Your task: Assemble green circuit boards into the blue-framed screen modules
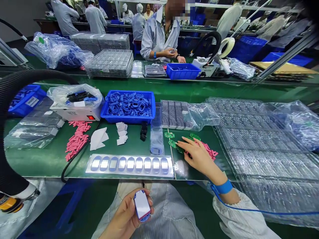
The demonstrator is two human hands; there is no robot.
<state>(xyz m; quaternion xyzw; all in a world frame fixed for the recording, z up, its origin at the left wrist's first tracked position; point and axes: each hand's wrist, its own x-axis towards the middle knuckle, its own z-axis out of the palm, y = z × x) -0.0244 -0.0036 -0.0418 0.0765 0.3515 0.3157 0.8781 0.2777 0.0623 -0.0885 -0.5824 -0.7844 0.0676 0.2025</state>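
My left hand (127, 212) is low in view above my lap, gripping a small blue-framed part with a white face (142, 204). My right hand (196, 154) lies on the green belt with its fingers apart and holds nothing. Its fingertips are beside several small green circuit boards (172, 143), and one board is partly hidden under the fingers. Pink foam strips (210, 151) lie under and just past those fingers. A blue strap (223, 187) circles my right wrist, with a blue cord running off to the right.
A blue crate of blue frames (128, 108) stands on the belt beyond a film sheet with oval windows (129, 165). Stacked clear trays (256, 142) fill the right side. Further left are a pink strip pile (77, 139) and a white machine (74, 113). A co-worker (159, 36) sits across the belt.
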